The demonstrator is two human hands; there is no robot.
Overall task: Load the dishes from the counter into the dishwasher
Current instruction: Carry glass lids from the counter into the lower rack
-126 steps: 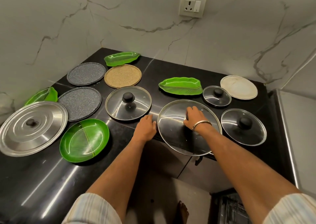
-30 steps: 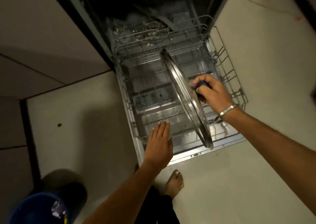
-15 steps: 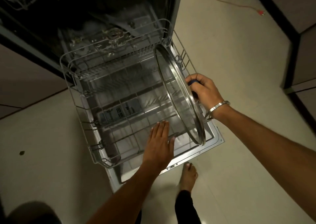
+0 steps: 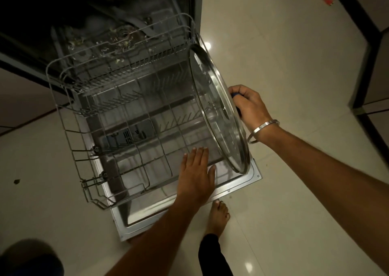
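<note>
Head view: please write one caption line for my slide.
Right hand holds a glass lid upright at the lower rack; left hand hovers open.

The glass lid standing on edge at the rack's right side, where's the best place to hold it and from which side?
By its knob, from the right, outer side. The glass lid stands on edge, the knob faces away from the lower rack, and the metal rim is thin and probably slippery. The right hand already grips there; the left hand is open.
</note>
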